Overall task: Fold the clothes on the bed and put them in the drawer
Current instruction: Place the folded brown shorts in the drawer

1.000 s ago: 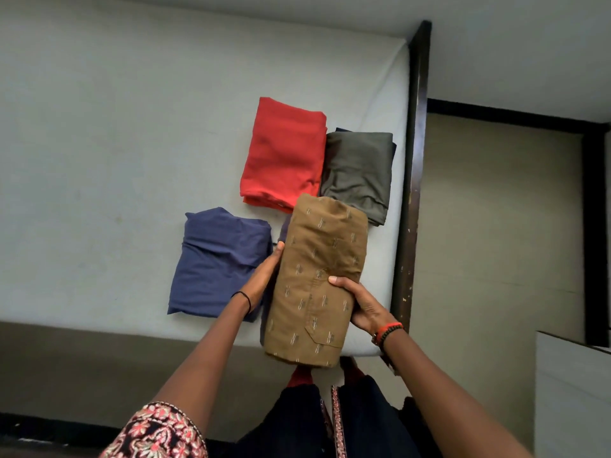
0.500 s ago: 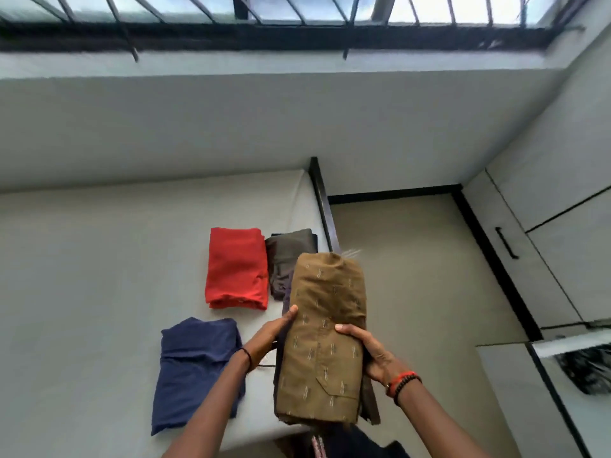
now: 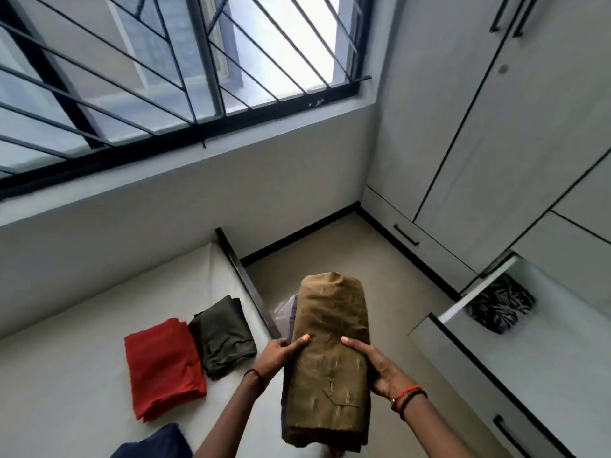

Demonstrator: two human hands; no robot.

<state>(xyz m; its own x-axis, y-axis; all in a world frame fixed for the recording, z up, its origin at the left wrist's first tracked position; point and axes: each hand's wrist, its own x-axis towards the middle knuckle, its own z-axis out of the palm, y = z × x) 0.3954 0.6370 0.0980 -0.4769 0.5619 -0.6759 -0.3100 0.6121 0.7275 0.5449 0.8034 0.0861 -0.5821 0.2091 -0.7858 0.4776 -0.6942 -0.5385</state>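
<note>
A person holds a folded ochre-brown garment with small pale woven marks (image 3: pixel 330 358) in both hands, above the gap between the bed and the cupboards. The left hand (image 3: pixel 276 357) grips its left edge, thumb on top, and the right hand (image 3: pixel 380 368) grips its right edge the same way, fingers curled under. A darker cloth edge shows beneath the garment on the left. On the white mattress of the dark-framed bed (image 3: pixel 66 342) lie a folded red cloth (image 3: pixel 163 361), a folded olive-grey cloth (image 3: pixel 223 335) just beside it, and a folded navy-blue cloth (image 3: pixel 155 442) at the lower edge. To the right, the white pulled-out drawer (image 3: pixel 555 342) holds a black-and-white striped cloth (image 3: pixel 499 305).
</note>
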